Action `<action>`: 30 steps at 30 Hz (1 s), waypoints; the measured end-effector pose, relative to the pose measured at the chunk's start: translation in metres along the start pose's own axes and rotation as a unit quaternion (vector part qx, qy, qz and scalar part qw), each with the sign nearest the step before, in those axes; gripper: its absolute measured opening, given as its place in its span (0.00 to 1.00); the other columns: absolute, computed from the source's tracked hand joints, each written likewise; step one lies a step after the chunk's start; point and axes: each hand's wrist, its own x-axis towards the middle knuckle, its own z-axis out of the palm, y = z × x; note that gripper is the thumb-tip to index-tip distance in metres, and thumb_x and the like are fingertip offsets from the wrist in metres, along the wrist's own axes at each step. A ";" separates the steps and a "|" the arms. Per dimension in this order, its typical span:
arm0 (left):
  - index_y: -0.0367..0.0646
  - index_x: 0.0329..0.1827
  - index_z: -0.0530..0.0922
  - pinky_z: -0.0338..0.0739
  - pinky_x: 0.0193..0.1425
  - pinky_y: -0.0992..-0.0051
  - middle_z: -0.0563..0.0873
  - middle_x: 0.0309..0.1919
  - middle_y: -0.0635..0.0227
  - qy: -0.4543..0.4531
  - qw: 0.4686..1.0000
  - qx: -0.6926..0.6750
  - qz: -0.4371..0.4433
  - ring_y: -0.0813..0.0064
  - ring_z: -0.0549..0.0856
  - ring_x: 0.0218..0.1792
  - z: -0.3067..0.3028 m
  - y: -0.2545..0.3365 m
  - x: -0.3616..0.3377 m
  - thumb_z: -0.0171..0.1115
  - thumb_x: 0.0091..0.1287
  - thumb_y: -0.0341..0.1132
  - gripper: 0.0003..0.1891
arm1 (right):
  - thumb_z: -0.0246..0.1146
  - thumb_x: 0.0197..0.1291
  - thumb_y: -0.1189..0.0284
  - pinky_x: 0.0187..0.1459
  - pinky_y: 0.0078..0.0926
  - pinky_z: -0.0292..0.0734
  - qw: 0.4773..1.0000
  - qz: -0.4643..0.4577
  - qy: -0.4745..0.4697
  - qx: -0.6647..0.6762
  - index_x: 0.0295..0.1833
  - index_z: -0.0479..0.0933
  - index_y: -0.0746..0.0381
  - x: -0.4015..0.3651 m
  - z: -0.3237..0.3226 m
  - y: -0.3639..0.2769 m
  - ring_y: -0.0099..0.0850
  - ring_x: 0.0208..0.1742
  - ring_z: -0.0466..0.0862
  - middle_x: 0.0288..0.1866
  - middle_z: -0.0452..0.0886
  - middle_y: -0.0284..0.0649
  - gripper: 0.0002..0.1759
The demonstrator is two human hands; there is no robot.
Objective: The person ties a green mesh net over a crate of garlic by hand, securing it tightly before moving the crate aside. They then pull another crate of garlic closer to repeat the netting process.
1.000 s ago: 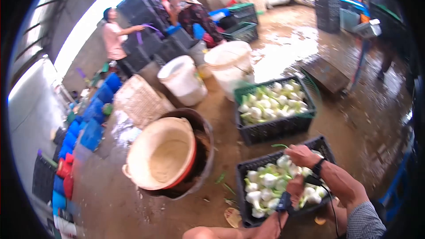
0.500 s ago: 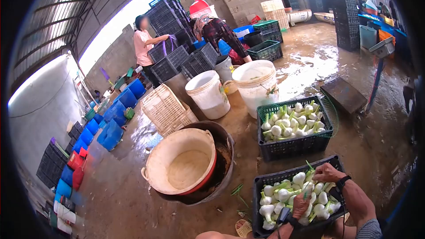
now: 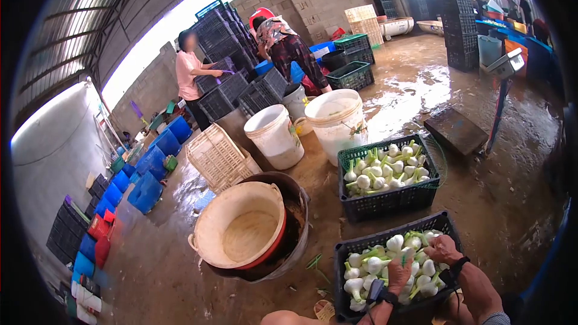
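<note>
One floor (image 3: 481,204): wet concrete is carrying everything; more of the shed is showing than a second ago, because the view is lifting while the hands are keeping to the same crate.
Two people: one in a pink top (image 3: 188,69) is standing at the stacked crates and one in a patterned top (image 3: 283,42) is bending over, both well apart from the work.
One cream basin (image 3: 241,229): it is sitting inside one dark tub (image 3: 299,204).
One cream lattice basket (image 3: 217,156): it is lying tilted behind the tub.
Two white buckets (image 3: 274,138) (image 3: 340,126): they are standing side by side.
Two dark crates: the far crate (image 3: 391,201) and the near crate (image 3: 367,241) are both holding white bulbs (image 3: 373,263) with green stalks, too many to count.
Two hands: the left hand (image 3: 398,274) is resting mid-crate, and the right hand (image 3: 442,248) is now lying deeper in the near crate instead of at its far rim. Both sets of fingers are curling down into the bulbs, and I cannot tell whether either is pinching one.
</note>
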 end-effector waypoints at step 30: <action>0.36 0.36 0.74 0.65 0.15 0.77 0.77 0.20 0.68 0.029 0.878 -0.256 -0.403 0.79 0.72 0.14 0.001 0.012 0.027 0.58 0.74 0.42 0.16 | 0.61 0.52 0.65 0.29 0.36 0.76 0.987 -0.126 0.093 -0.021 0.28 0.73 0.57 -0.236 0.069 -0.042 0.38 0.29 0.82 0.23 0.77 0.39 0.08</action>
